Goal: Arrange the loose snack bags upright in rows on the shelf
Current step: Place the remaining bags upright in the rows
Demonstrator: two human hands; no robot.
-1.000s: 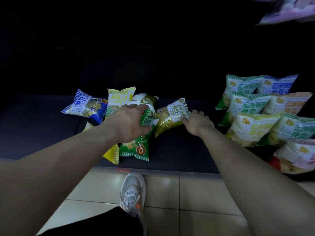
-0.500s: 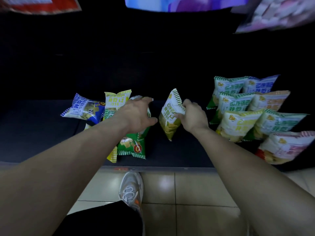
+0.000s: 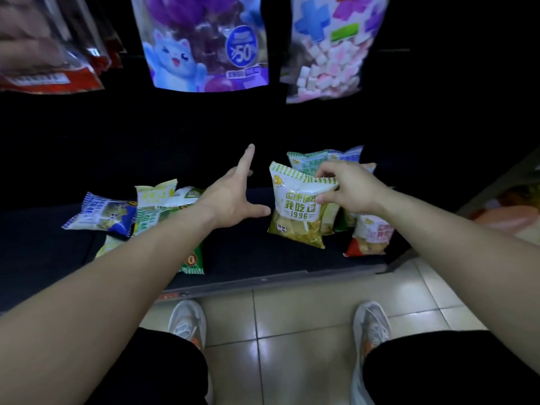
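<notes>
My right hand (image 3: 349, 190) pinches the top seam of a gold-and-white snack bag (image 3: 298, 213), which stands upright on the dark shelf (image 3: 248, 252) at the left of the standing rows. Behind and right of it stand more bags: a green one (image 3: 305, 160), a blue one (image 3: 346, 154) and a red-and-pink one (image 3: 369, 238). My left hand (image 3: 233, 194) hovers open with fingers spread, holding nothing, just left of the gold bag. Loose bags lie flat at the left: a blue bag (image 3: 100, 213), a yellow bag (image 3: 155, 194) and a green bag (image 3: 193, 258).
Large hanging packs fill the top: a purple cat pack (image 3: 204, 45), a marshmallow pack (image 3: 330, 48) and a red pack (image 3: 43, 54). The shelf's front lip (image 3: 263, 280) runs above the tiled floor, where my two shoes (image 3: 187, 320) stand.
My right hand carried the gold bag to the right and stood it upright beside the rows. My left hand let go of the green bag and lifted open. The camera tilted up.
</notes>
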